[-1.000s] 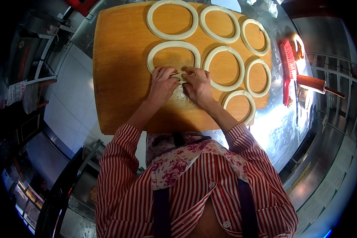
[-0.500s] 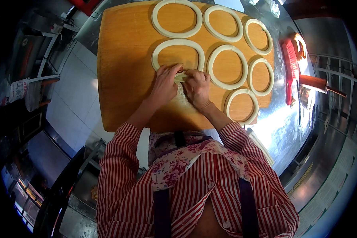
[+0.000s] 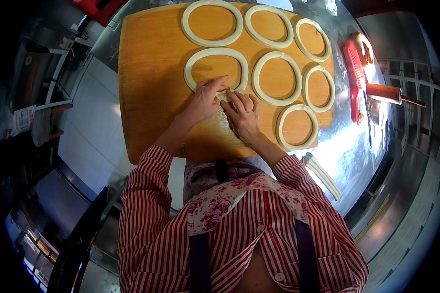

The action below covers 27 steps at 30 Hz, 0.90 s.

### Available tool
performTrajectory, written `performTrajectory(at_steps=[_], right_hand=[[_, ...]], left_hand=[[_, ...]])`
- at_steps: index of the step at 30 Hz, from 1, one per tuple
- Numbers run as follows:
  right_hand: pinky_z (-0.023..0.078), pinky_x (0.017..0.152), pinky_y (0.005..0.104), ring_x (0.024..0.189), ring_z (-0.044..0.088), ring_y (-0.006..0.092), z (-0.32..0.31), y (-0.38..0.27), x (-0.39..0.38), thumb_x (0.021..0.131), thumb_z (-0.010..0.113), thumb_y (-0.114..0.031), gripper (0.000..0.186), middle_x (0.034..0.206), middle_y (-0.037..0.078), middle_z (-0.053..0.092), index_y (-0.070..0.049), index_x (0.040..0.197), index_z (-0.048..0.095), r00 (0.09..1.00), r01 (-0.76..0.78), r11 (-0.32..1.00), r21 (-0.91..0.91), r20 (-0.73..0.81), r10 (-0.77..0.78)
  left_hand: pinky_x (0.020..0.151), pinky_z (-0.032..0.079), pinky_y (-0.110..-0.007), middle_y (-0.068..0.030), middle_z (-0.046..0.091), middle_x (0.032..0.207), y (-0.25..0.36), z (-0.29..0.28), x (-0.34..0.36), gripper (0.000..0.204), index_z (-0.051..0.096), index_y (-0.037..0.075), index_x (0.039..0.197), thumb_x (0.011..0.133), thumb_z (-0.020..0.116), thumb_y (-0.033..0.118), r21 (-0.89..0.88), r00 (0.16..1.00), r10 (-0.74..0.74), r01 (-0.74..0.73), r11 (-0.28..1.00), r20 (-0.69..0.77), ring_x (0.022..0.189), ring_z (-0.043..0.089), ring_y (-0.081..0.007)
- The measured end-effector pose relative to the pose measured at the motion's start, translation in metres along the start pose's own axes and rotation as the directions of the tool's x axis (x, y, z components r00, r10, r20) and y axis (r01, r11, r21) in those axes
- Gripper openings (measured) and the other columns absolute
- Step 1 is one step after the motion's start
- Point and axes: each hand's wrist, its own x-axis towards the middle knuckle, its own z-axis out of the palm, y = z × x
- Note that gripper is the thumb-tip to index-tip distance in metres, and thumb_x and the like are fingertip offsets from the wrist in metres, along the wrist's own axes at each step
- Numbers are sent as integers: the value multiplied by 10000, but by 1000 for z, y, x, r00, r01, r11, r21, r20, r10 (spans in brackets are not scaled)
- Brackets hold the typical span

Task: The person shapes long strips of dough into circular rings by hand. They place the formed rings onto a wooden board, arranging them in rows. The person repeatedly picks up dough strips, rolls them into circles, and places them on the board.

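Observation:
A pale dough ring (image 3: 216,51) lies on the wooden board (image 3: 151,83), its near side partly hidden by both my hands. My left hand (image 3: 205,101) comes in from the left, fingers and thumb closed round the ring's near edge. Against the same spot, my right hand (image 3: 243,117) has its fingers stretched out and a little apart, with the fingertips on the dough where the ends meet. A short bit of dough shows between the two hands. Light flour dusts the board just below them.
Several finished-looking dough rings (image 3: 257,78) lie in rows at the far side and right of the board. Dough strips (image 3: 322,176) rest on the metal table by my right arm. A red brush (image 3: 355,73) and a wooden rolling pin (image 3: 384,93) lie further right.
My right hand's fingers have uncurled from a pinch and now stretch over the dough. My left hand stays at the ring's near edge. The view has shifted slightly.

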Motion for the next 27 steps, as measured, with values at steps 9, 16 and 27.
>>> performTrajectory(at_steps=[9,16,27], right_hand=[[358,954,446,1053,565,282,6,9,17,781,781,-169,278,1143,94,591,-77,1029,696,972,-165,952,259,-119,201],[377,901,438,1003,578,255,12,5,18,795,762,-138,228,1072,62,607,-92,1011,703,976,-136,970,203,-140,167],[482,791,397,927,611,271,-8,9,-17,807,708,-36,332,1108,108,637,-100,1133,720,969,-185,936,299,-101,224]], left_hand=[[975,487,-410,-192,690,1220,-1,-3,6,649,431,12,1437,804,483,-125,-46,999,-42,43,998,12,1150,632,-371],[1001,437,-412,-163,698,1217,1,-6,9,642,452,27,1421,795,499,-112,-53,995,-89,91,994,48,1149,618,-353],[879,520,-421,-172,719,1112,6,10,12,400,617,2,1246,858,695,59,173,997,3,10,985,-77,1045,664,-338]])
